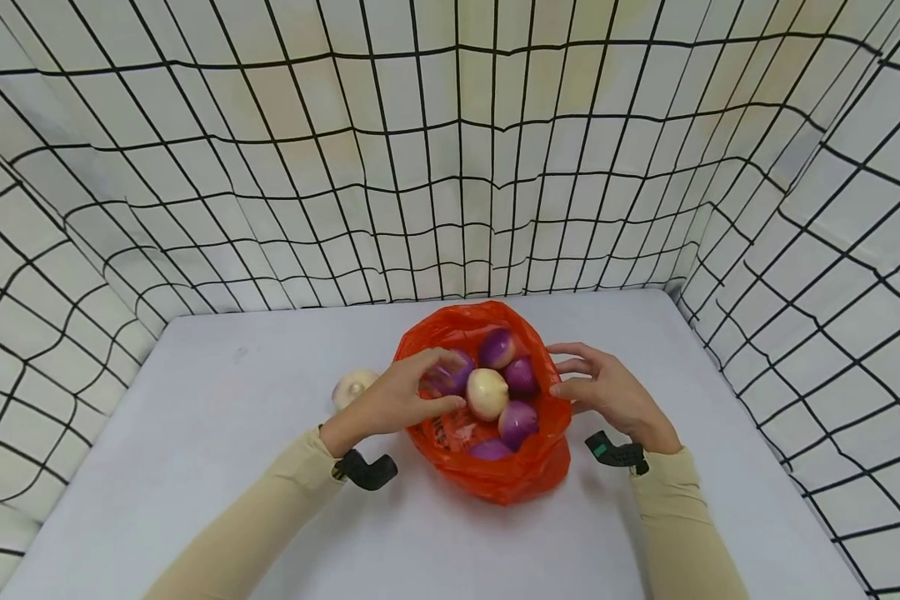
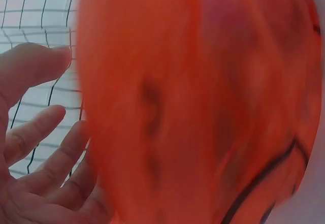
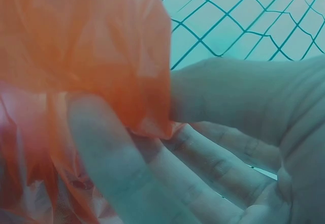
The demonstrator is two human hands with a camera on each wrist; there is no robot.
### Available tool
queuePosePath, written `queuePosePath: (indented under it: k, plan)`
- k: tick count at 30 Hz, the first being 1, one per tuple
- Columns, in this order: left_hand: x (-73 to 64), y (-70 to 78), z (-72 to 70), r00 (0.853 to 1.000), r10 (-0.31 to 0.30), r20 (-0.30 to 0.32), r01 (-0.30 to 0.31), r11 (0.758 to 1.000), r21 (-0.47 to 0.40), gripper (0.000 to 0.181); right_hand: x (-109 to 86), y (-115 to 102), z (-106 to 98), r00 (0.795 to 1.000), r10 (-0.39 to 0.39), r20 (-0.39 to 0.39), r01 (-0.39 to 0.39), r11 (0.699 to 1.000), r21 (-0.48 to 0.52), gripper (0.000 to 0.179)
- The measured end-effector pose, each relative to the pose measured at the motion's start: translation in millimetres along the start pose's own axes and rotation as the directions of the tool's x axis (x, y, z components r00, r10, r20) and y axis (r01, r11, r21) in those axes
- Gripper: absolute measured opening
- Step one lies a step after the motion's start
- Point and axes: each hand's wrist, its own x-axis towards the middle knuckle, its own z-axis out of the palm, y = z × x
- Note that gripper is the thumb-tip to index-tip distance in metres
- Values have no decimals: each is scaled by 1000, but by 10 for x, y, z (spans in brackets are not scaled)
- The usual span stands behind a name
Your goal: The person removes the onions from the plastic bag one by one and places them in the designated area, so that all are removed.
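Observation:
An orange-red plastic bag stands with its mouth wide, holding several purple onions and one white onion in the middle. My left hand reaches over the bag's left rim, thumb and fingers apart above a purple onion. In the left wrist view nothing lies between thumb and fingers, and the bag's side fills most of the picture. At the right rim my right hand holds the bag's edge between thumb and fingers.
A second white onion lies on the white table, left of the bag and partly behind the left hand. White walls with a black grid net enclose the back and sides. A black wrist device sits on each wrist.

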Motion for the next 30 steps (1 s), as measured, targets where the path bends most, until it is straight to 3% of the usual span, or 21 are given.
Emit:
queuePosePath:
  k: [8, 20, 24, 30]
  plan:
    - [9, -5, 284, 991, 63, 118, -64, 998, 5, 49, 5, -33, -3, 1000, 28, -9, -28, 999, -26, 69]
    - [-45, -64, 450, 963, 79, 258, -86, 996, 14, 50, 0, -13, 0, 1000, 28, -15, -28, 1000, -3, 69]
    - [-54, -88, 478, 955, 93, 283, -105, 994, 28, 46, -1, -11, 1, 1000, 21, -13, -21, 1000, 5, 68]
    - [-47, -137, 514, 954, 99, 283, -117, 992, 48, 45, 14, -7, 3, 1000, 17, -8, -17, 1000, 1, 68]
